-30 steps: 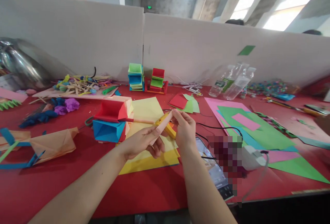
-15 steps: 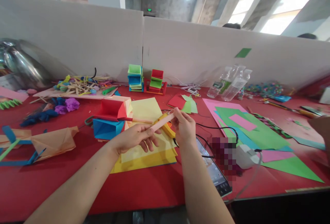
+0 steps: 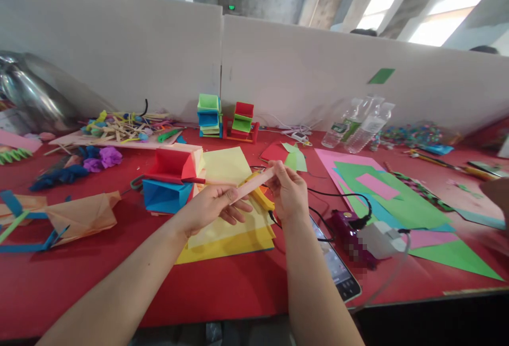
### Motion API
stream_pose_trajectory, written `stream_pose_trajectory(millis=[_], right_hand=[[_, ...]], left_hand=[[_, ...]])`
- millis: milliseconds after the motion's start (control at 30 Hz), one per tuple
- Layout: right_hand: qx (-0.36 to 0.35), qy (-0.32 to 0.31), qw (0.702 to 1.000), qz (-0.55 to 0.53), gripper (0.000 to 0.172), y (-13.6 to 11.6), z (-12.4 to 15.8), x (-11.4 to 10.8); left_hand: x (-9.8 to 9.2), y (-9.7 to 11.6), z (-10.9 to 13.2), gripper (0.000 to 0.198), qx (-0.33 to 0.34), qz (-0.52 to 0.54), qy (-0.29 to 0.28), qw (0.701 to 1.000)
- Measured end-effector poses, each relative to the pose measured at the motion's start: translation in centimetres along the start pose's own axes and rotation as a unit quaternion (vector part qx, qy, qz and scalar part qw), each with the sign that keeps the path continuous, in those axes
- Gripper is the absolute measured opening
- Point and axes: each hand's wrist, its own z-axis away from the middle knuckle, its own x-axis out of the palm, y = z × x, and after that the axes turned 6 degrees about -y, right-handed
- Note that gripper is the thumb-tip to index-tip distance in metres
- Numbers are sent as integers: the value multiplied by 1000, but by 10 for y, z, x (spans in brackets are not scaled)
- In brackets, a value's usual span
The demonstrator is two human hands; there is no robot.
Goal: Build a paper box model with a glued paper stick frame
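Observation:
A pale pink paper strip (image 3: 254, 184) is stretched between my two hands above the table. My left hand (image 3: 214, 207) pinches its near end between thumb and fingers, the other fingers loosely spread. My right hand (image 3: 289, 189) pinches the far end. Beneath lie yellow paper sheets (image 3: 228, 165) and a yellow tool (image 3: 262, 201), partly hidden by my hands. To the left of my left hand stand a red paper box (image 3: 169, 165) and, under it, a blue paper box (image 3: 166, 197).
A phone (image 3: 338, 269) and a purple power block (image 3: 350, 234) with cables lie right of my right arm. Coloured sheets (image 3: 417, 202) spread further right. Plastic bottles (image 3: 368, 126) and stacked paper boxes (image 3: 209, 118) stand by the white partition (image 3: 298, 65). Another person's hand (image 3: 495, 195) shows at the right edge.
The strip stays pinched in both hands, which have shifted slightly to the right; more of it shows between them. The view has tilted a little downward.

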Motion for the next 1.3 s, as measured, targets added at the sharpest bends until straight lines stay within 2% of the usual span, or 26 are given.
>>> stream_pose_trajectory(millis=[133,200,500,633,733,767,800,867,900,933,967,1033,1200,1233,1300], right_hand=[[31,-86,996,23,30,3,6,10],[44,-102,993,41,28,4,8,13],[-23,-9,998,57,29,7,2,6],[-29,-18,996,86,19,7,2,6],[-57,-34,988,142,21,-6,11,9],[-89,-51,975,197,27,-12,18,11],[-133,-81,948,276,34,-17,28,12],[-215,-185,848,448,36,-25,52,14],[-224,-260,800,493,34,-26,66,14],[-223,-315,765,516,32,-25,79,13],[-205,-354,742,531,29,-22,92,11],[-172,-381,730,541,20,-12,114,5],[-98,-380,716,577,30,10,135,-6],[-92,-379,715,580,28,11,135,-7],[-78,-377,726,570,23,12,134,-8]], left_hand=[[3,-3,-5,31,47,-18,68,996],[3,-4,-6,31,51,-35,79,995],[-3,-12,-7,35,44,-121,64,990],[-4,-4,-4,34,29,-137,56,988],[0,4,10,35,4,-143,53,988],[1,4,17,35,-12,-137,53,989],[3,4,27,36,-31,-127,52,990],[4,-1,48,39,-69,-104,35,992],[4,-5,59,40,-85,-94,24,992],[4,-11,69,40,-97,-89,11,991],[3,-16,79,41,-108,-87,3,990],[0,-27,94,42,-127,-97,-1,987],[2,-40,110,43,-146,-184,3,972],[3,-41,111,43,-142,-216,18,966],[7,-40,115,40,-103,-297,91,945]])
